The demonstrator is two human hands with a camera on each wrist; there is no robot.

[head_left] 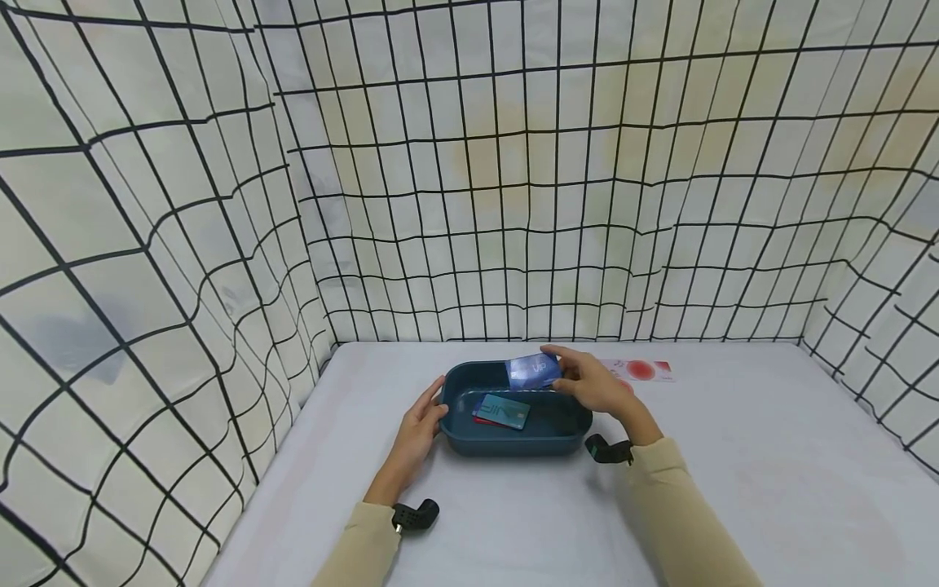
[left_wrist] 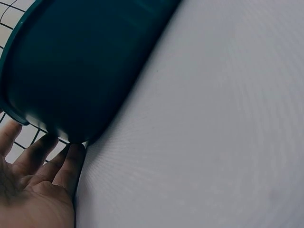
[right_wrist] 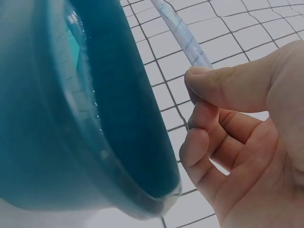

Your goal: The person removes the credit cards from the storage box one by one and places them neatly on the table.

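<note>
There's the right hand point(head_left: 597, 385), thumb and fingertips pinching a blue card point(head_left: 526, 372) up by the far edge of the tub point(head_left: 513, 447); the left hand point(head_left: 414, 432), fingers spread and fairly straight, touches the tub's left end; inside, a teal card point(head_left: 504, 412) overlaps something red.

"VIP" on blue card point(head_left: 532, 372); lettering on teal card point(head_left: 503, 412) too small to read surely.
</note>
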